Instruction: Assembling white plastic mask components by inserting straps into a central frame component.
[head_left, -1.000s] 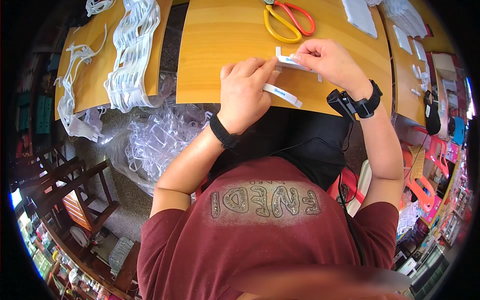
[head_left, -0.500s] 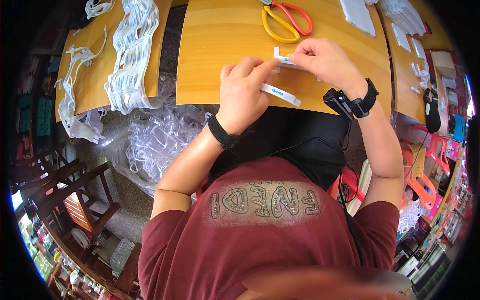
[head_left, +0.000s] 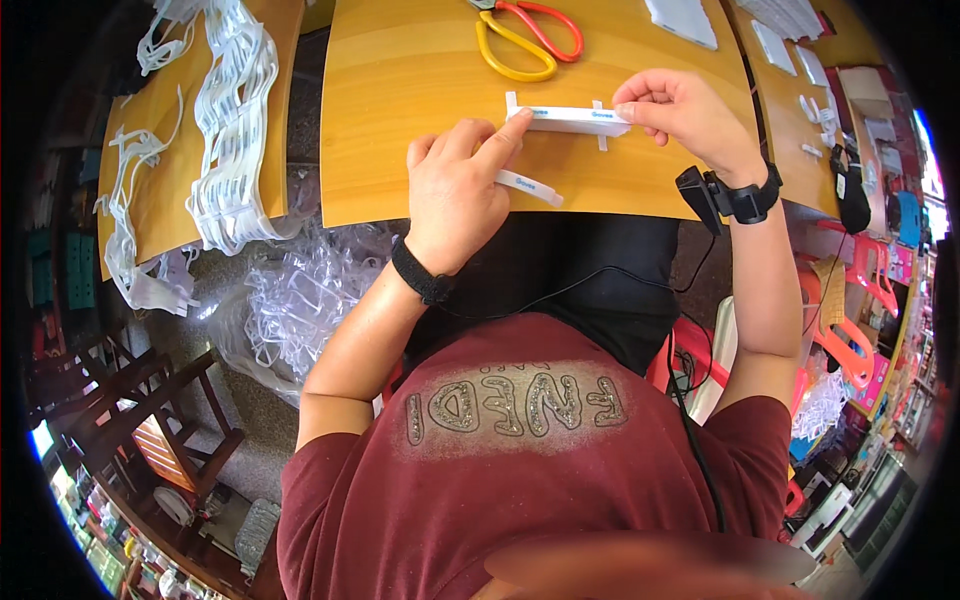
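Note:
A narrow white strip with blue lettering [head_left: 568,114] lies straight along a flat white block [head_left: 575,128] on the wooden table. Thin white tabs cross beneath the block near both ends. With fingertips closed, my right hand [head_left: 695,118] pinches the strip's right end. At the left end, my left hand [head_left: 458,190] presses the strip with its index finger. A second white strip [head_left: 530,187] sticks out from under that same hand, gripped in its curled fingers, which are partly hidden.
Scissors with yellow and red handles [head_left: 515,75] lie beyond my hands. Long bundles of white strips [head_left: 232,140] drape over a side table at left. White packs [head_left: 683,22] lie at far right. A clear bag of white scraps [head_left: 300,310] sits below.
My right hand has moved along to the right end of the block, and the strip now stretches flat between both hands. My left hand stays at the left end. The whole view has shifted slightly.

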